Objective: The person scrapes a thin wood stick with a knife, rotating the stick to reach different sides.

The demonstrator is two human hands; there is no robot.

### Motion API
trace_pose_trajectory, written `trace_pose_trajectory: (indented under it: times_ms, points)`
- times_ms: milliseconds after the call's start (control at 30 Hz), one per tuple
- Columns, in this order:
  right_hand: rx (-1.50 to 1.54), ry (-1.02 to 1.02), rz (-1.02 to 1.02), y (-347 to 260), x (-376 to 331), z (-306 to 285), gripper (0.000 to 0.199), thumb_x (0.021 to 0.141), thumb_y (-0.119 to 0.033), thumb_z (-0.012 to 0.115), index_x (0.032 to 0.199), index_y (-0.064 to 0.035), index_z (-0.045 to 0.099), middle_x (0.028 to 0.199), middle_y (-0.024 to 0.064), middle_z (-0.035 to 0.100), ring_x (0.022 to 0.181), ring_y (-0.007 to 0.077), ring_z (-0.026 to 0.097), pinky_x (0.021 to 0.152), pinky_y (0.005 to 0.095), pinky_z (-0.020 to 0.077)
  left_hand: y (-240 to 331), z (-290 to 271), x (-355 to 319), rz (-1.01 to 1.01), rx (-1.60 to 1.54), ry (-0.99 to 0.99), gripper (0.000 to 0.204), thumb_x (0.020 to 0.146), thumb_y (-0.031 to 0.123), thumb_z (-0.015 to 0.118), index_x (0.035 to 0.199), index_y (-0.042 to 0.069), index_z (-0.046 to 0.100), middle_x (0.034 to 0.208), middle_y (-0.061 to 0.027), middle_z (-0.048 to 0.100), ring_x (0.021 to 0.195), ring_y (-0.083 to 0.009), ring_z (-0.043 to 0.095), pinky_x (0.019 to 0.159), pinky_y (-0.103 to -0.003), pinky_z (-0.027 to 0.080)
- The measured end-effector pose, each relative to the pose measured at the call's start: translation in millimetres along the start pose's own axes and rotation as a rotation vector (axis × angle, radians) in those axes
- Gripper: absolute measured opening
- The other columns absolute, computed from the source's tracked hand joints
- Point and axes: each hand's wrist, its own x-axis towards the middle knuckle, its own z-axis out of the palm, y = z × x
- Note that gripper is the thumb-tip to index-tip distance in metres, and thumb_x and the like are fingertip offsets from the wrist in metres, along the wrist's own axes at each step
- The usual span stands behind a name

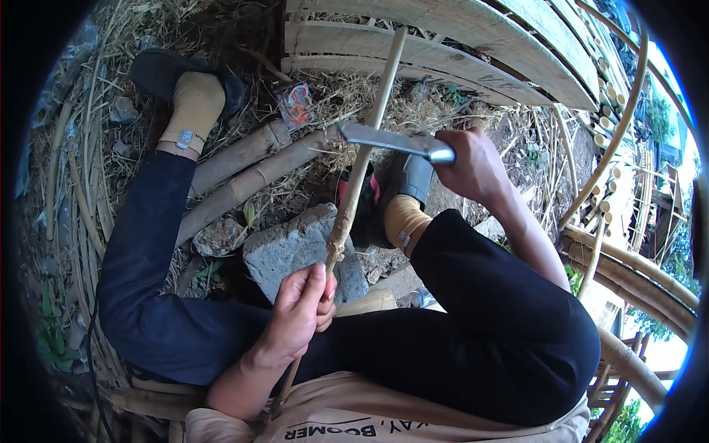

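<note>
My left hand (303, 306) is closed round the lower part of a long, pale bamboo stick (346, 218), just below a knobbly joint. The stick slants up and away between my legs, its lower end running down by my shirt. In my right hand (476, 166) is a knife (388, 140), with a bright metal collar at the blade's base and the handle hidden in my fist. Its blade lies across the upper half of the stick and appears to meet it. Beneath the stick is a grey stone block (288, 247).
Two thick bamboo poles (255, 173) lie on straw-strewn ground between my feet. Wooden slats (413, 48) stand ahead. An orange wrapper (297, 103) lies near the left shoe (159, 70). Stacked bamboo (609, 148) and a curved pole (617, 133) are at the right.
</note>
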Motion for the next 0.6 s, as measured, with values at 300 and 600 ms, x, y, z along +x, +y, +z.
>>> trace_pose_trajectory:
  times_ms: [300, 600]
  points:
    - [0.104, -0.074, -0.074, -25, 9, 1, 0.02, 0.077, -0.022, 0.074, 0.082, -0.0032, 0.071, 0.068, 0.0193, 0.067, 0.067, 0.0385, 0.069, 0.068, 0.0457, 0.0561, 9, -2, -3, 0.037, -0.009, 0.062, 0.038, 0.112, 0.036, 0.038, 0.085, 0.011, 0.046, 0.059, 0.01, 0.028, 0.044, 0.0002, 0.023, 0.04, -0.021, 0.016]
    - [0.136, -0.093, -0.13, -39, 7, -5, 0.026, 0.087, -0.027, 0.074, 0.088, -0.002, 0.066, 0.059, 0.0166, 0.061, 0.057, 0.0356, 0.065, 0.058, 0.0431, 0.051, 12, -5, -2, 0.045, 0.001, 0.112, 0.039, 0.111, 0.038, 0.04, 0.085, 0.01, 0.047, 0.059, 0.0101, 0.028, 0.044, 0.0001, 0.023, 0.041, -0.021, 0.016]
